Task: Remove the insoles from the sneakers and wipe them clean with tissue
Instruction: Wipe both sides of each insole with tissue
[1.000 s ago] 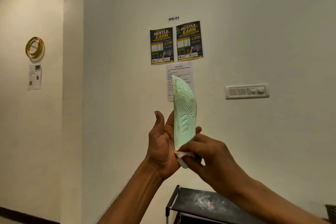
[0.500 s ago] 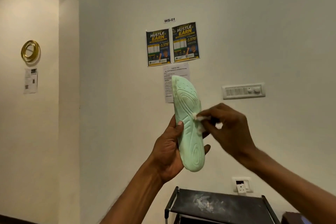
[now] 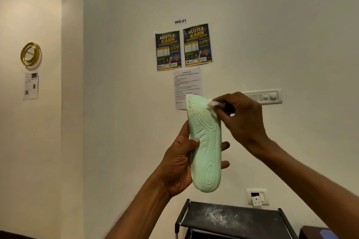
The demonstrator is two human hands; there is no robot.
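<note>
A pale green insole (image 3: 206,145) stands upright in front of the wall, its grooved underside facing me. My left hand (image 3: 178,163) grips it around the lower half, thumb across the front and fingers behind. My right hand (image 3: 242,120) pinches a small wad of white tissue (image 3: 212,104) and presses it against the insole's upper right edge, near the toe end. No sneakers are in view.
A black shoe rack (image 3: 233,219) stands below my hands against the wall, its top shelf smudged white. Posters (image 3: 183,47) and a printed sheet hang on the wall, with a switch panel (image 3: 270,96) and a socket (image 3: 257,197) to the right.
My right hand has carried the tissue from the insole's heel end up along it to the toe end. The left hand has turned the insole so more of its grooved face shows.
</note>
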